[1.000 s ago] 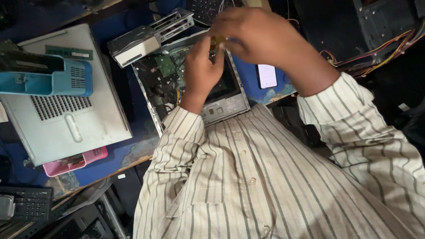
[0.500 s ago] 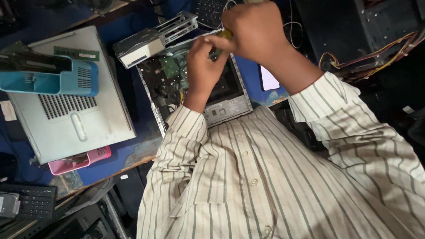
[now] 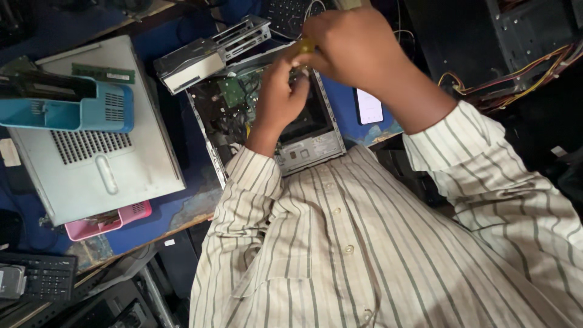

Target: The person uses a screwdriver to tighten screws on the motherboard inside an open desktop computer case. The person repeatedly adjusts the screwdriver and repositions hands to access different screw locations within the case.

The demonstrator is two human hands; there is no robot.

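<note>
Opened grey desktop computer case (image 3: 267,121) lies on our blue bench (image 3: 182,209), green board exposed. Our right hand (image 3: 358,48) grips a yellow-handled tool (image 3: 306,45), probably a screwdriver; left hand (image 3: 282,91) closes around its hidden shaft. Fastener work underway; next needs steady alignment.

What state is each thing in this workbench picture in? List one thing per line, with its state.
Small desktop computer: case open, green board exposed.
Drive cage: taken out, lying beside the computer.
Grey side panel: off, lying flat.
Phone: screen lit.
Left hand: reaching into the case.
Right hand: closed on a yellow tool handle.
</note>
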